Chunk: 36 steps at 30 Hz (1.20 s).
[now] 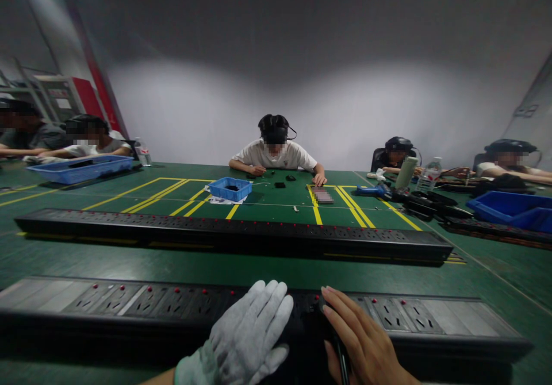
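A long black power strip (pixel 129 301) with several sockets and red switches lies across the near edge of the green table (pixel 267 267). My left hand (pixel 248 339), in a white glove, rests flat on the middle of this strip with fingers stretched out. My right hand (pixel 364 342), bare, lies on the strip just to the right, fingers curved over a dark part. A thin dark tool (pixel 344 365) shows under the right palm. A second long black power strip (pixel 233 233) lies parallel farther back.
A person sits opposite behind a small blue tray (pixel 230 188) and small dark parts. Other people work at the far left by a large blue tray (pixel 81 168) and at the right by blue bins (pixel 513 208), bottles and black strips. Yellow lines mark the table.
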### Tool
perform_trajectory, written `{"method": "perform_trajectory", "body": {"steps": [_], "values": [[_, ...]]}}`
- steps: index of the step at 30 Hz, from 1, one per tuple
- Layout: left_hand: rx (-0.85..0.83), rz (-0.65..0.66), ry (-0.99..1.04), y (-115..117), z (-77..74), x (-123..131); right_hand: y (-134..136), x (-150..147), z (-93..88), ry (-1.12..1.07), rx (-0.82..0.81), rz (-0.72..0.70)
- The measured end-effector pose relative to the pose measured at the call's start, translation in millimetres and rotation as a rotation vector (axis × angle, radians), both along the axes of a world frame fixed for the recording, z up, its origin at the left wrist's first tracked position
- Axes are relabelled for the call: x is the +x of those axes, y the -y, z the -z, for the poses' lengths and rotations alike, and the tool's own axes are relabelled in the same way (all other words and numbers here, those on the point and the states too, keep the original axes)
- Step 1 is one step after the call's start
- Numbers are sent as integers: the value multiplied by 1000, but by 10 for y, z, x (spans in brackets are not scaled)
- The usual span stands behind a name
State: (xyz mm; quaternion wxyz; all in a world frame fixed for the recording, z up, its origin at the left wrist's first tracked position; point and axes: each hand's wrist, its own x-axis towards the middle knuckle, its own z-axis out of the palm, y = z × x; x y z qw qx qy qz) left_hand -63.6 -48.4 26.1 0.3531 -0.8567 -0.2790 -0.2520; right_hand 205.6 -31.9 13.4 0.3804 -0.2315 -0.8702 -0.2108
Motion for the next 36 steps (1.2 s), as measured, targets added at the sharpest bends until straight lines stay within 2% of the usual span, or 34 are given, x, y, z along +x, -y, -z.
{"method": "perform_trajectory", "body": {"steps": [10, 25, 36], "values": [[2, -2, -17, 3, -33, -8, -2, 4, -11, 23, -3, -6], [-3, 3, -30, -10, 0, -15, 7, -9, -54, 24, 14, 8], [16, 0, -29, -6, -19, -2, -16, -8, -4, 8, 18, 0]]}}
